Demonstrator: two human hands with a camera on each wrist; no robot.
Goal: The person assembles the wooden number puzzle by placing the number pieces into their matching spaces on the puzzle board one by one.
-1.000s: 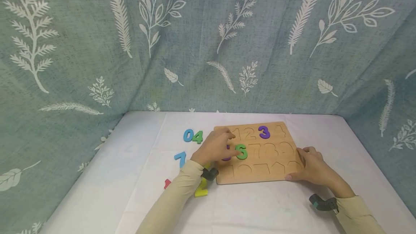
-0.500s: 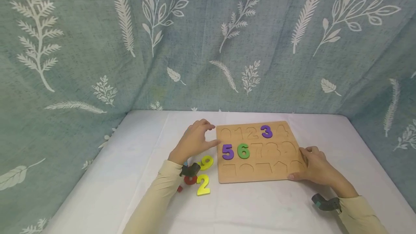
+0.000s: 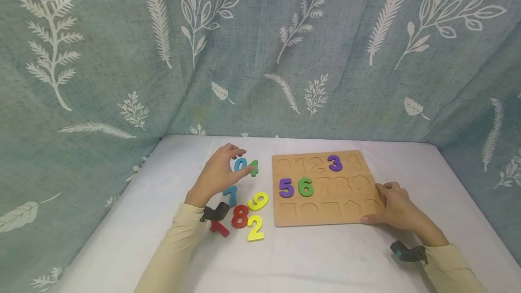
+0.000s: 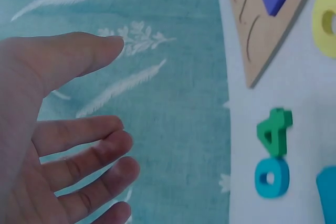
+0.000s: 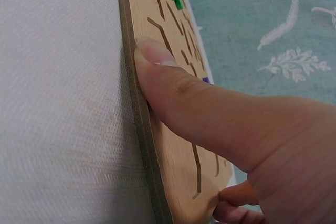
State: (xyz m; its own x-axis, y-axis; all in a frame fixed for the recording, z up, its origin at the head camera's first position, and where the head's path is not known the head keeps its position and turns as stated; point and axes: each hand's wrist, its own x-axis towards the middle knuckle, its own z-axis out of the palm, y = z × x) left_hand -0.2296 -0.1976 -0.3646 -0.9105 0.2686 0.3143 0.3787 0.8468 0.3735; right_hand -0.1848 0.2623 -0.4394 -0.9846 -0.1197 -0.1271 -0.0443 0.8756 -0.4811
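Note:
My left hand [image 3: 215,173] hovers with parted fingers beside a blue 0 [image 4: 286,179] and a green 4 [image 4: 278,135] at the back left of the table; nothing is in it. The tan wooden number puzzle board [image 3: 309,216] lies to the right. A purple 3 [image 3: 335,163], a purple 5 [image 3: 287,188] and a green 6 [image 3: 301,187] sit on it. My right hand [image 3: 400,211] holds the board's near right corner. Its thumb [image 5: 178,90] presses the front edge, and its other fingers are at the right side, partly hidden.
Left of the board lie a blue 7 [image 3: 232,194], a yellow 9 [image 3: 264,200], a red 8 [image 3: 240,216], a yellow 2 [image 3: 255,237] and a red piece [image 3: 220,229] partly behind the left wrist. A patterned curtain [image 3: 252,49] hangs behind the white-covered table [image 3: 325,261].
My left hand has withdrawn leftward from the 5 and 6 on the board to the loose 0 and 4. The right hand has stayed on the board's corner.

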